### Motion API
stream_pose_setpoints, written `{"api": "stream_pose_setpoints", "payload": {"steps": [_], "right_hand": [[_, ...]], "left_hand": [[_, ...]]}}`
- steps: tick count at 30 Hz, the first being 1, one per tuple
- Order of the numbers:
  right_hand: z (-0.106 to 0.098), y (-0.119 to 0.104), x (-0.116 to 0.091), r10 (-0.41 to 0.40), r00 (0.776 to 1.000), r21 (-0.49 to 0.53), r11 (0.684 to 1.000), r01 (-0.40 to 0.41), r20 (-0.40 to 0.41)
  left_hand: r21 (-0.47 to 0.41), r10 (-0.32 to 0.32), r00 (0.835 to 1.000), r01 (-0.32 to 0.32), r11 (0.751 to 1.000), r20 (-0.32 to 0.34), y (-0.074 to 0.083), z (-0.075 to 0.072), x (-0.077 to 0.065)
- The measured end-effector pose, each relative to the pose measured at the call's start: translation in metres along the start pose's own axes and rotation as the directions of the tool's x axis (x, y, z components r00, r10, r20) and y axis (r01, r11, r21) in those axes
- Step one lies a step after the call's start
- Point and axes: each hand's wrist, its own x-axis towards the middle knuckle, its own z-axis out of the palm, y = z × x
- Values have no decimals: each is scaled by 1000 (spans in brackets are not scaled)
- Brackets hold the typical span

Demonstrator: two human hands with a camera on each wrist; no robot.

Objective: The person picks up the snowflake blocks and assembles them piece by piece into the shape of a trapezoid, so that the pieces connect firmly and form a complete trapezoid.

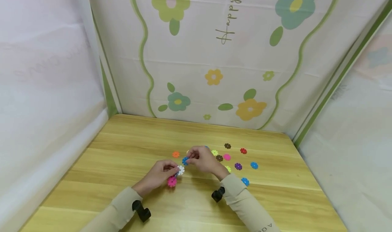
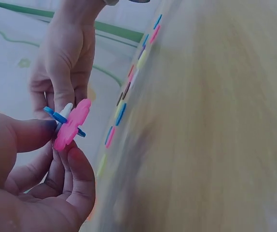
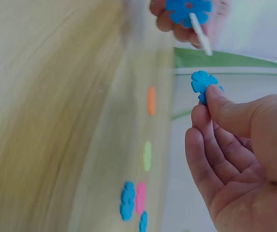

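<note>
In the head view my left hand (image 1: 157, 175) grips a small cluster of joined notched plastic discs. It is made of a pink disc (image 1: 172, 182), a white disc (image 1: 181, 170) and a blue disc (image 2: 56, 115) slotted crosswise, most of which the pink one covers in the left wrist view. My right hand (image 1: 204, 159), just across from the cluster, pinches a separate blue disc (image 3: 202, 83) between thumb and index finger. A narrow gap shows between this disc and the white one in the right wrist view. Both hands are raised above the wooden table (image 1: 128, 147).
Several loose notched discs lie flat around and beyond the right hand, among them an orange disc (image 1: 176, 154), a red disc (image 1: 243, 151), a purple disc (image 1: 238, 166) and a brown disc (image 1: 227, 146). A flower-printed fabric wall (image 1: 190, 62) rises at the table's far edge.
</note>
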Motion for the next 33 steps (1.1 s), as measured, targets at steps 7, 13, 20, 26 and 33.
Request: {"api": "stream_pose_setpoints", "payload": {"steps": [7,13,20,26,33], "right_hand": [[-18,5,-21,-45,997,83,995,51,-69],[-25,8,-35,-59,992,166,983,77,-107],[-26,13,-43,-69,989,191,977,94,-132],[-23,17,-42,-90,988,175,978,111,-123],[-24,19,-43,-111,989,192,973,129,-101]], "left_hand": [[1,-13,1000,13,1000,21,9,7,5],[-9,16,997,-15,1000,71,16,13,9],[-74,34,990,-24,997,138,23,18,12],[-137,19,983,6,991,180,25,19,13],[-176,24,976,15,984,218,26,20,14]]}}
